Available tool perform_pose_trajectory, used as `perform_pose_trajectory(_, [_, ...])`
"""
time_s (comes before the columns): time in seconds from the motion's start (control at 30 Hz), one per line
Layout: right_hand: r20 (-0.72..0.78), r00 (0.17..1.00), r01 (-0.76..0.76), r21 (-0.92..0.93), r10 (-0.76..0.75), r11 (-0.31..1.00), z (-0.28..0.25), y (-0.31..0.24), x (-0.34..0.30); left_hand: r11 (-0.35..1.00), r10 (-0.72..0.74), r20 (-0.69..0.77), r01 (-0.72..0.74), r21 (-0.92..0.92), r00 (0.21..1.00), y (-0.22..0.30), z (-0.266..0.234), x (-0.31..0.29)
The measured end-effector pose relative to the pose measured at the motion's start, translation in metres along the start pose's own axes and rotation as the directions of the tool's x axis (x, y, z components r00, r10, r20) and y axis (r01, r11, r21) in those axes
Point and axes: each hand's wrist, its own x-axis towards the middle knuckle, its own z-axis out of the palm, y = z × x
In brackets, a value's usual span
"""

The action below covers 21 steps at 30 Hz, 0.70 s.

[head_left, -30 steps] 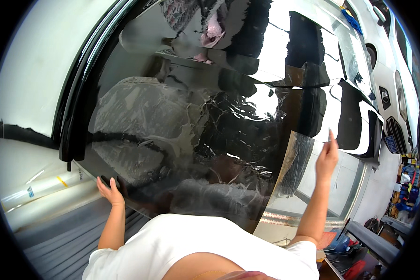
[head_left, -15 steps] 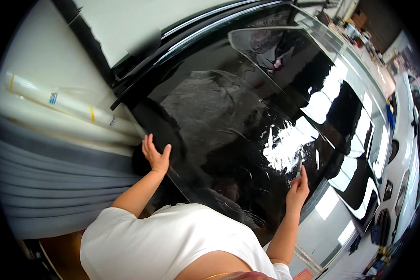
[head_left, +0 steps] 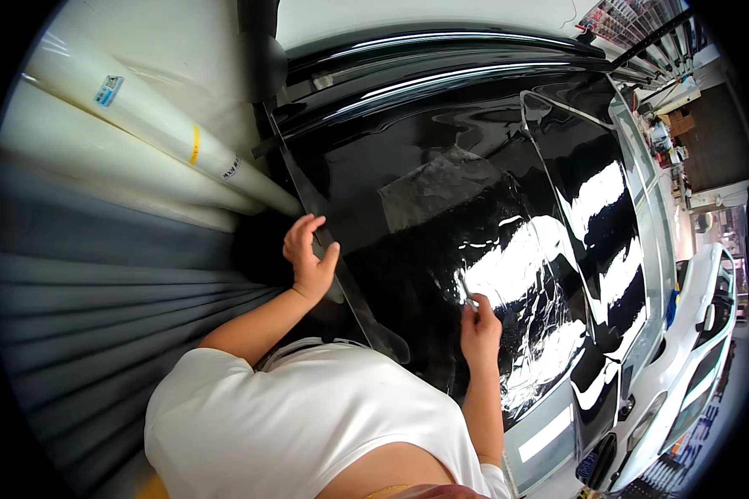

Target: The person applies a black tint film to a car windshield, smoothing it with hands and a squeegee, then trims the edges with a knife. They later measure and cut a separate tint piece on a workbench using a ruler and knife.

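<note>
The glossy black car panel [head_left: 474,208] fills the middle and right of the frame, and it is what you are working on. A sheet of clear film [head_left: 524,274] lies over it, wrinkled and catching bright glare toward the lower right, probably so that it can be fitted to the curve. At the upper left, long white rolls [head_left: 154,125] lie on the grey ribbed surface [head_left: 100,316], close by and likely kept within reach.

Your left hand [head_left: 310,258], just left of centre, has its fingers spread and loosely curled at the film's loose left edge [head_left: 341,274]; you appear to be lifting or steadying that strip. Your right hand [head_left: 479,331], lower centre, is closed around a small thin tool [head_left: 468,295], whose tip meets the film. I cannot tell what kind of tool it is.
</note>
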Motion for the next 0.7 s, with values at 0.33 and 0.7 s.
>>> perform_pose_trajectory(0.33, [0.245, 0.711, 0.703, -0.235, -0.659, 0.671, 0.067, -0.105, 0.11, 0.998, -0.06, 0.309, 0.056, 0.023, 0.949, -0.035, -0.007, 0.03])
perform_pose_trajectory(0.7, [0.426, 0.301, 0.954, -0.116, -0.853, 0.278, 0.118, -0.14, 0.17, 0.94, -0.217, 0.37, 0.296, -0.172, 0.903, -0.04, 0.006, 0.03])
